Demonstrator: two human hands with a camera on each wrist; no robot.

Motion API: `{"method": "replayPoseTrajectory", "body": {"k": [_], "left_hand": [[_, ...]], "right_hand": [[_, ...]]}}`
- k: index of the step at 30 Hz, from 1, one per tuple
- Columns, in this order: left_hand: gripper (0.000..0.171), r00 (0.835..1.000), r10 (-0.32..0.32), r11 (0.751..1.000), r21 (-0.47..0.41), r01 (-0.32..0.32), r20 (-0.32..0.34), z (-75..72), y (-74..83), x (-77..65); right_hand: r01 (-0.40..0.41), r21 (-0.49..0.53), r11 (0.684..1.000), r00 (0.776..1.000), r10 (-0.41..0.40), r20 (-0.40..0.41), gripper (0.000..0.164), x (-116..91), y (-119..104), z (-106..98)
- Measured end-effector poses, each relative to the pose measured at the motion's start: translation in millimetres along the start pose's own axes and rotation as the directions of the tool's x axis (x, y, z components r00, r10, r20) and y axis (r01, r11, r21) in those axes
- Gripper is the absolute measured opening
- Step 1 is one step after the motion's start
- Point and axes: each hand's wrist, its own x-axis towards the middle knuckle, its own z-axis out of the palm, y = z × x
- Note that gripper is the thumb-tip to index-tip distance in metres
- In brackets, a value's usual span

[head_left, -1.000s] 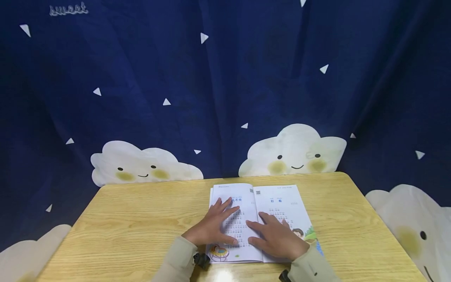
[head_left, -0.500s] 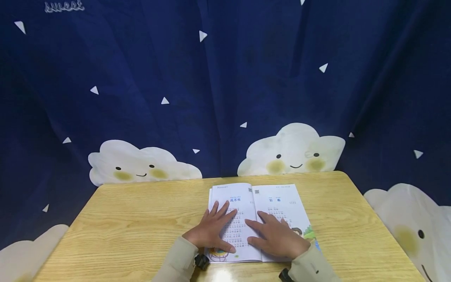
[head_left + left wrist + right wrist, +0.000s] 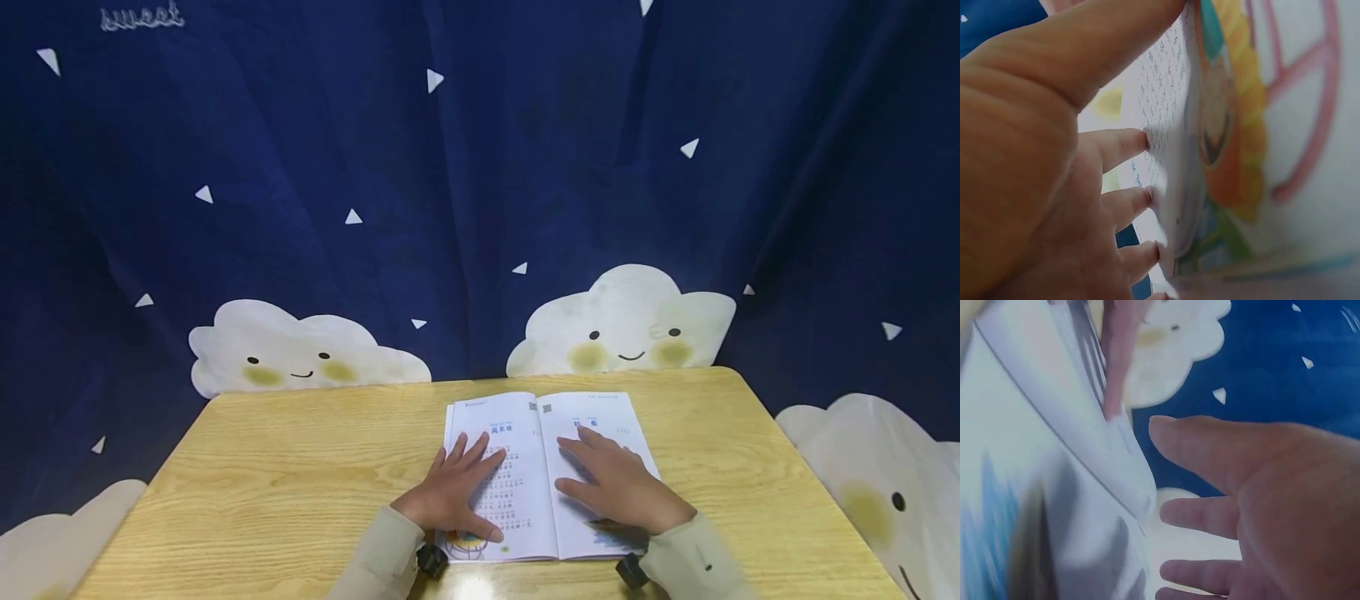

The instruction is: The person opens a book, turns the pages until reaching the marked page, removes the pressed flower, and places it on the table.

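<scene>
An open book (image 3: 525,533) with printed text and coloured drawings lies on the wooden table. My left hand (image 3: 452,493) rests on its left page with fingers spread; in the left wrist view, several fingertips (image 3: 1141,142) touch the paper beside a yellow and orange drawing (image 3: 1235,144). Over the right page is my right hand (image 3: 621,483), its fingers extended and covering part of the text. In the right wrist view the right thumb (image 3: 1191,440) and fingers stand apart from the page, holding nothing.
The wooden table (image 3: 300,483) extends to both sides of the book. Behind it hangs a dark blue curtain (image 3: 375,150) with white clouds and triangles. Dark wrist devices (image 3: 431,560) sit at both cuffs.
My right hand has lifted and shifted right and slightly away over the right page, uncovering the area near the fold. The left hand moved slightly left early on, then stayed on its page.
</scene>
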Motion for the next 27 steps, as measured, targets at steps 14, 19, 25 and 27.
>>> {"method": "replayPoseTrajectory", "body": {"k": [14, 19, 25, 27], "left_hand": [[0.113, 1.000, -0.014, 1.000, -0.002, 0.014, 0.001, 1.9, -2.8, 2.0], [0.113, 1.000, -0.013, 1.000, 0.009, 0.013, 0.003, 2.2, -2.4, 3.0], [0.113, 1.000, -0.015, 1.000, 0.013, 0.015, 0.003, 2.6, -2.3, 2.4], [0.113, 1.000, -0.013, 1.000, 0.010, 0.013, 0.003, 2.4, -2.5, 1.6]], "right_hand": [[-0.122, -0.047, 0.991, 0.992, 0.119, -0.048, 0.081, 1.3, 30.1, -20.0], [-0.163, -0.047, 0.986, 0.986, 0.161, -0.039, 0.094, 2.0, 39.2, -19.2], [-0.238, -0.032, 0.971, 0.971, 0.238, 0.003, 0.107, 5.6, 46.9, -14.1], [-0.253, -0.025, 0.967, 0.967, 0.254, 0.013, 0.109, 6.6, 47.6, -12.8]]}}
